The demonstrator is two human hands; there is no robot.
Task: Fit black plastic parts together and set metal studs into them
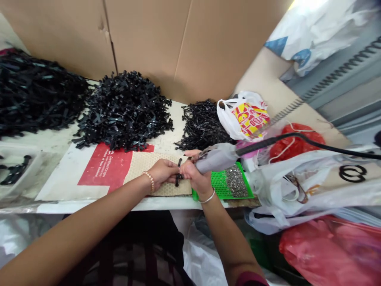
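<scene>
Pinched upright between both hands at the near edge of the bench: a small slim black plastic clip (179, 173), long axis running away from the body, left hand (162, 173) closed on its left side, right hand (195, 176) touching its right side. Wrapped in that same right hand, a grey corded power tool (216, 157), nose angled toward the clip. Dark, glossy, narrow, partly hidden by fingers.
</scene>
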